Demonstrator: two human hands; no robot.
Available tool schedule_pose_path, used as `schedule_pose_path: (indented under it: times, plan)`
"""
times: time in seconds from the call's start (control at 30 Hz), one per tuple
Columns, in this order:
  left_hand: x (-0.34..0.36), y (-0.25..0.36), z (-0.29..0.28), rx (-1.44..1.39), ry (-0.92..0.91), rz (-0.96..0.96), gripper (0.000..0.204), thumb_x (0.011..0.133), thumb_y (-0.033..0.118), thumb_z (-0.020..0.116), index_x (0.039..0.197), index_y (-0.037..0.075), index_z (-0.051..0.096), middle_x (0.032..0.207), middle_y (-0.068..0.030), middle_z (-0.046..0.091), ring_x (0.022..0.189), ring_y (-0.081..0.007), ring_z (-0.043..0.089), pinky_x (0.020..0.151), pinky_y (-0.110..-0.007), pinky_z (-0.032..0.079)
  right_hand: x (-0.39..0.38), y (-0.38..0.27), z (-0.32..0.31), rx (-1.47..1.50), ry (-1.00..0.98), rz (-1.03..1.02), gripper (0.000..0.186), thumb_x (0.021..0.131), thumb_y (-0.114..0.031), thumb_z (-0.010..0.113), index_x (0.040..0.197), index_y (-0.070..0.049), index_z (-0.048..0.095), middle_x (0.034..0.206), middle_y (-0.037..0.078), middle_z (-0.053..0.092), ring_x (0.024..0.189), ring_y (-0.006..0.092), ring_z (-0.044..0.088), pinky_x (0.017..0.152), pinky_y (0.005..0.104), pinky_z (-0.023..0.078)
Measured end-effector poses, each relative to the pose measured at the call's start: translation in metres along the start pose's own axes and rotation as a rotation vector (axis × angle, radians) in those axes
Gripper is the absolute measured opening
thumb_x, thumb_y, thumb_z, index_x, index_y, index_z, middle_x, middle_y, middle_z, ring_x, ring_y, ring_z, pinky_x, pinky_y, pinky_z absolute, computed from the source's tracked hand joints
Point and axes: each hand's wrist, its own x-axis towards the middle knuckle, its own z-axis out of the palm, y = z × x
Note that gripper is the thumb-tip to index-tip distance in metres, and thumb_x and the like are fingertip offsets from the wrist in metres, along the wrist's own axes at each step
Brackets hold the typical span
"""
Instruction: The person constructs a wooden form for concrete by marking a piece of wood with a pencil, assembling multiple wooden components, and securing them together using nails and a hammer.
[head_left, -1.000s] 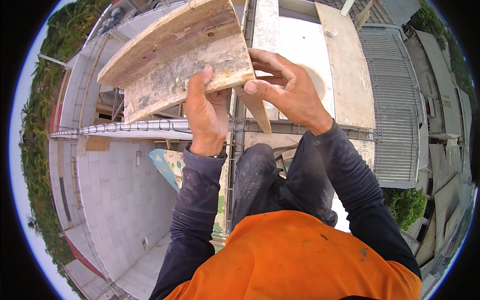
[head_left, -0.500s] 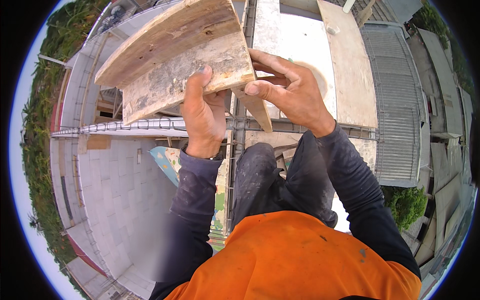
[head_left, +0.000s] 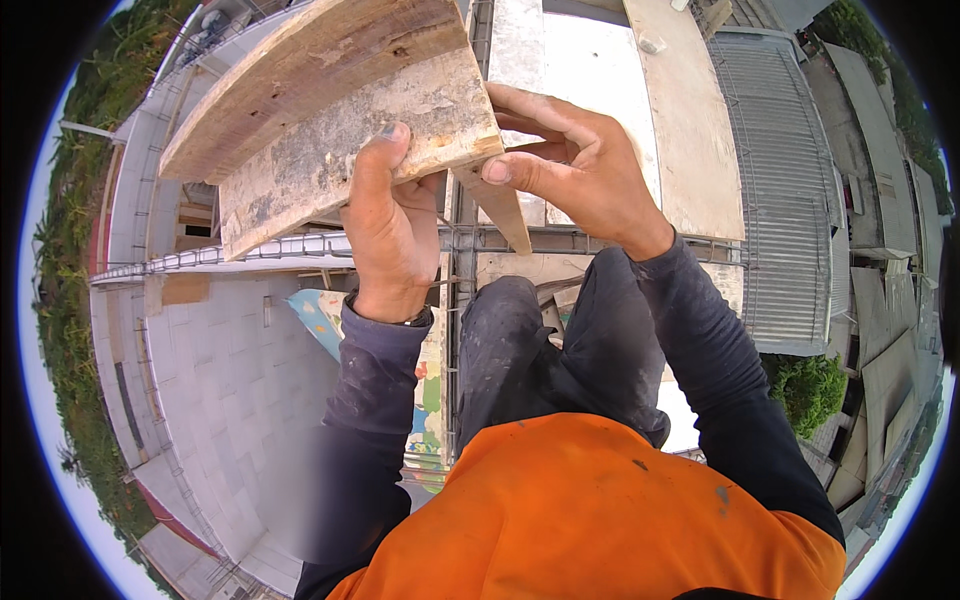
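Rough boards joined in an angled trough form a wooden formwork piece (head_left: 350,125), held up in front of me at the upper left. Its faces are stained and spotted, with a few dark holes. My left hand (head_left: 392,245) is closed round the lower board near its right end, thumb on the upper face and fingers hidden beneath. At that same end, my right hand (head_left: 595,175) grips the edge, its thumb by the corner and its fingers partly behind the wood. Below this corner a narrow wooden strip (head_left: 505,215) slants downward; whether it is joined to the piece is hidden.
A steel rebar cage (head_left: 270,248) runs across beneath the formwork, and another runs front to back. Pale plywood (head_left: 690,130) lies at the upper right, beside a corrugated metal roof (head_left: 780,190). A light block wall (head_left: 230,380) drops away at lower left.
The whole view has shifted slightly to the left. Both hands keep their hold, and the formwork's left end sits a little lower.
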Motion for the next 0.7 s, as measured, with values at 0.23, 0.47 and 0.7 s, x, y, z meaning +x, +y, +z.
schedule_pose_path:
  times: [0.23, 0.47, 0.7]
  plan:
    - [-0.008, -0.009, -0.004, 0.056, -0.015, 0.019, 0.038, 0.099, 0.026, 0.062, 0.128, 0.001, 0.060, 0.126, -0.0125, 0.067, 0.121, -0.0216, 0.064, 0.106, -0.041, 0.046, 0.025, 0.036, -0.056, -0.199, -0.019, -0.040, 0.094, 0.085, -0.074, 0.068, 0.148, -0.007, 0.054, 0.139, 0.021, 0.063, 0.130, 0.0354, 0.062, 0.108, 0.0471, 0.053]
    - [-0.006, -0.006, -0.001, 0.083, 0.087, 0.049, 0.055, 0.097, 0.027, 0.064, 0.141, -0.004, 0.049, 0.139, -0.0161, 0.059, 0.129, -0.0244, 0.059, 0.112, -0.043, 0.045, 0.004, 0.205, -0.151, -0.054, 0.479, 0.575, 0.048, 0.104, -0.039, 0.056, 0.128, 0.000, 0.067, 0.114, 0.015, 0.074, 0.106, 0.0249, 0.072, 0.088, 0.0356, 0.059]
    - [-0.002, 0.006, -0.019, 0.069, 0.190, -0.001, 0.066, 0.095, 0.034, 0.062, 0.149, 0.001, 0.042, 0.144, -0.0168, 0.055, 0.132, -0.0273, 0.056, 0.109, -0.048, 0.047, -0.054, 0.384, -0.131, -0.852, -0.188, 0.721, 0.029, 0.094, -0.024, 0.059, 0.108, -0.009, 0.079, 0.110, 0.023, 0.074, 0.109, 0.0370, 0.069, 0.096, 0.0474, 0.052]
